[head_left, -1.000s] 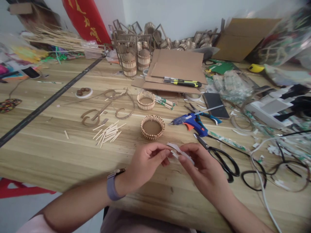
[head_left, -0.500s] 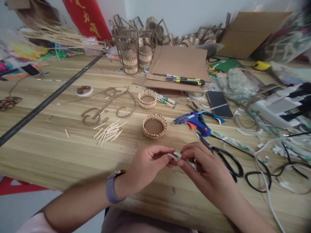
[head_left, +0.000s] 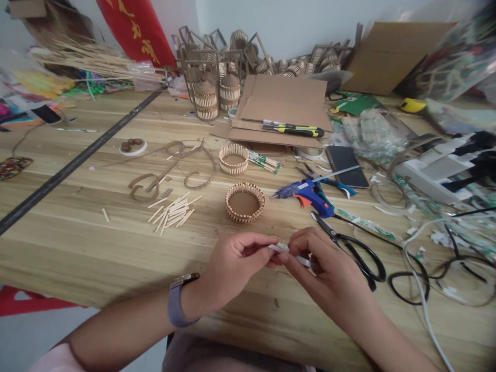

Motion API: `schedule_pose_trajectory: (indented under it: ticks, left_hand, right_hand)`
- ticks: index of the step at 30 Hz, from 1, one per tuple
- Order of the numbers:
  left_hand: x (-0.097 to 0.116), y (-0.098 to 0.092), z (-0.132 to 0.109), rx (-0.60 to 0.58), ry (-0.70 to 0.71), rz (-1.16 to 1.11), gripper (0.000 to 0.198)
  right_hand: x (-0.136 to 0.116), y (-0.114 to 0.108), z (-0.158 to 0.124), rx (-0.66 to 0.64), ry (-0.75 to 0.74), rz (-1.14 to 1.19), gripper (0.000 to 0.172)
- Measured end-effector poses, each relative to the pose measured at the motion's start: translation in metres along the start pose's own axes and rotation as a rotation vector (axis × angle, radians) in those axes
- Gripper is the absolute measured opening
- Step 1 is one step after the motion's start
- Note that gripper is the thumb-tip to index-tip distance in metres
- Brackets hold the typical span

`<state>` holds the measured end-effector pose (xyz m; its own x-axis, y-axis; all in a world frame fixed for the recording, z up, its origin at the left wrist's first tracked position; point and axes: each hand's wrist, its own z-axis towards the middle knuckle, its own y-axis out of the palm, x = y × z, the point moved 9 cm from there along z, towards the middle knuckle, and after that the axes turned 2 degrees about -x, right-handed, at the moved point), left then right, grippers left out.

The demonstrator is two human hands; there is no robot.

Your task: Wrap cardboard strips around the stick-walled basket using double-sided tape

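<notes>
Between my two hands is a small white paper wrapper [head_left: 279, 248] with green print, held low over the table's front part. My left hand [head_left: 240, 263], with a watch on its wrist, pinches one end between thumb and fingers. The other end is pinched by my right hand [head_left: 325, 268], and a white strip passes under its fingers. Whatever the wrapper may contain is hidden. Just beyond my hands stands a round basket of short wooden sticks [head_left: 245, 202] with a brown base. A paler stick ring [head_left: 233, 159] sits behind it.
A blue glue gun [head_left: 306, 192] and black scissors [head_left: 354, 250] lie to the right, beside cables and paper scraps. Loose short sticks [head_left: 174, 212] are at the left. Farther back are cardboard sheets [head_left: 282, 101] with cutters on top and small stick-built lanterns [head_left: 206, 101].
The wrapper has turned slightly and looks flatter between my fingers. Both hands keep nearly the same place; the whole view has shifted a little.
</notes>
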<state>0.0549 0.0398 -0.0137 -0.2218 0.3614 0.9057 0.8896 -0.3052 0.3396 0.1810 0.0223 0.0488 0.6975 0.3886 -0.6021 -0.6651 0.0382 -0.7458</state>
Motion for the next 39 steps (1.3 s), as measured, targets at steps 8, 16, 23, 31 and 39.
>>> schedule_pose_trajectory:
  ticks: [8,16,23,31,39]
  left_hand:
    - [-0.0028,-0.0020,-0.0009,0.026,-0.030,0.029,0.023]
    - [-0.0019,-0.0060,0.0024,0.042,-0.020,0.043,0.018]
    - [-0.0016,-0.0034,0.0014,0.019,-0.018,0.073,0.018]
    - [-0.0022,-0.0028,-0.0008,0.016,-0.034,0.082,0.023]
    - [-0.0036,-0.0018,-0.0018,0.020,-0.043,0.058,0.023]
  right_hand:
    - [-0.0029,-0.0013,-0.0008,0.035,-0.020,-0.016,0.024]
    - [-0.0050,-0.0008,-0.0008,-0.036,-0.063,0.052,0.020]
    - [-0.0047,-0.0003,0.0000,-0.065,-0.055,0.068,0.021]
    - [-0.0037,0.0005,0.0013,-0.067,-0.007,0.032,0.025]
    - [-0.0050,-0.0028,0.0031,-0.020,-0.011,0.009,0.027]
